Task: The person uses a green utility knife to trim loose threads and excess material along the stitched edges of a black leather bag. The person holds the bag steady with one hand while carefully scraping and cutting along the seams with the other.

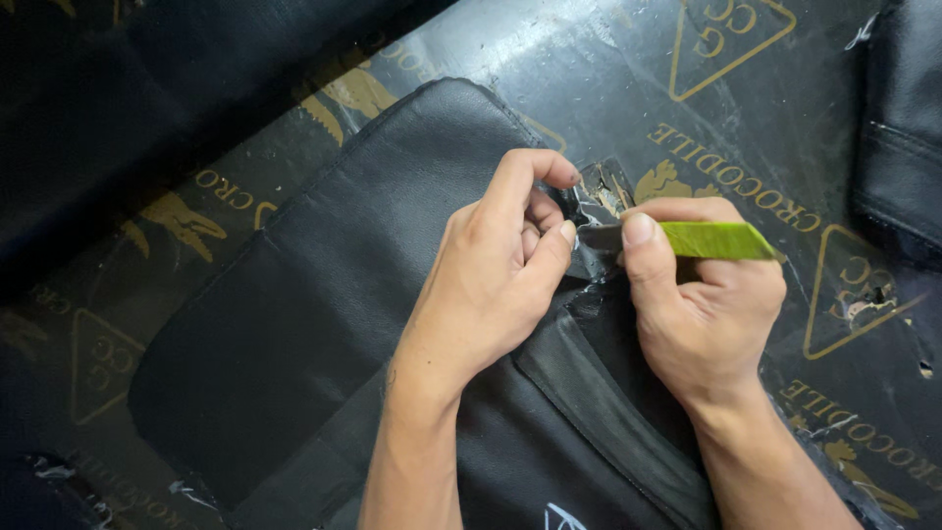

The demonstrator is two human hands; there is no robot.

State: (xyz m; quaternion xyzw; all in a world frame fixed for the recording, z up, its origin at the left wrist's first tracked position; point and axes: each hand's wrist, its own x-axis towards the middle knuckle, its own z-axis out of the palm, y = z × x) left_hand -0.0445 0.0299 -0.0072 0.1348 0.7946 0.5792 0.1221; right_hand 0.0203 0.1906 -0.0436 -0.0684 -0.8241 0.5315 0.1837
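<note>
I see one black bag (324,294); my left hand (500,265) pinches its edge, my right hand (702,314) beside it grips one green knife (711,239).

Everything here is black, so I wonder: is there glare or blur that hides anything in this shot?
In the head view, light glares off the glossy printed sheet near the top; the black leather piece looks matte and evenly lit; the left hand, right hand and green-handled knife are sharp; the top-left corner is too dark to read.
</note>
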